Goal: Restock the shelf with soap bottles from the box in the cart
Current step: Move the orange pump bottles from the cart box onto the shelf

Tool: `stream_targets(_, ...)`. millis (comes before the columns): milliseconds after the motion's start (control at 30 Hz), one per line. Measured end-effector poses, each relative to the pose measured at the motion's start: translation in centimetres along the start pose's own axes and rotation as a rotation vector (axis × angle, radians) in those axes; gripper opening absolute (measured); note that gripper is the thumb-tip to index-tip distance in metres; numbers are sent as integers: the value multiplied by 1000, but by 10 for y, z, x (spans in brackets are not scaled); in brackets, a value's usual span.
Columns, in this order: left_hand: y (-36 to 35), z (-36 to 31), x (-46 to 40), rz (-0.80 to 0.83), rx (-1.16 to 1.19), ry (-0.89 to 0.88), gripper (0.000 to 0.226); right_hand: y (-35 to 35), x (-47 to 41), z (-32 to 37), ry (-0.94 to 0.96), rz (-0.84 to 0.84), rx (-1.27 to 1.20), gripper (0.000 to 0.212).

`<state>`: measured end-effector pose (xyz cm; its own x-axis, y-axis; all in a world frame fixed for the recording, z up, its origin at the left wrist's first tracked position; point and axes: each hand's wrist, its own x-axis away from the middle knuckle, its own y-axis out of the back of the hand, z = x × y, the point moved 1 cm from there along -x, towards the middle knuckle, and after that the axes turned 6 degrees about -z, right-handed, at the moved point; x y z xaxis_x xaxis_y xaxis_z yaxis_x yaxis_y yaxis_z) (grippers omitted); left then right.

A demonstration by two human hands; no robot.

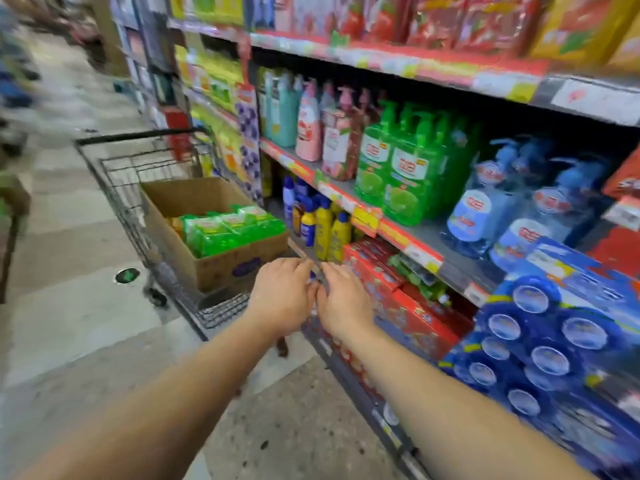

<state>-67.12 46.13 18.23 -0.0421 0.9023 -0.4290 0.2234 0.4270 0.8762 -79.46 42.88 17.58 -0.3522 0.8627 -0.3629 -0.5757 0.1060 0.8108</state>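
Note:
A cardboard box (221, 268) sits in a wire shopping cart (121, 188) and holds several green soap bottles (235, 230) lying on their sides. Matching green pump bottles (398, 168) stand on the middle shelf (408, 237) to the right. My left hand (282, 294) and my right hand (343, 303) reach forward side by side, fingertips almost touching, at the cart's near right corner. A thin bar (299, 252) runs out from between them. Blur hides whether the fingers grip it.
Pink and teal pump bottles (308, 129) and blue refill packs (485, 209) flank the green ones. Yellow bottles (329, 233), red boxes (398, 306) and blue packs (554, 341) fill the lower shelves. The aisle floor (86, 306) stretches away on the left.

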Motion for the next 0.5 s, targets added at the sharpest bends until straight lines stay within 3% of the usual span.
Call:
stream_targets(233, 36, 171, 29, 6, -236, 366, 53, -112, -66, 126, 212, 256, -10, 51)
stream_targets(500, 19, 303, -4, 27, -241, 596, 55, -212, -164, 177, 270, 338, -34, 47)
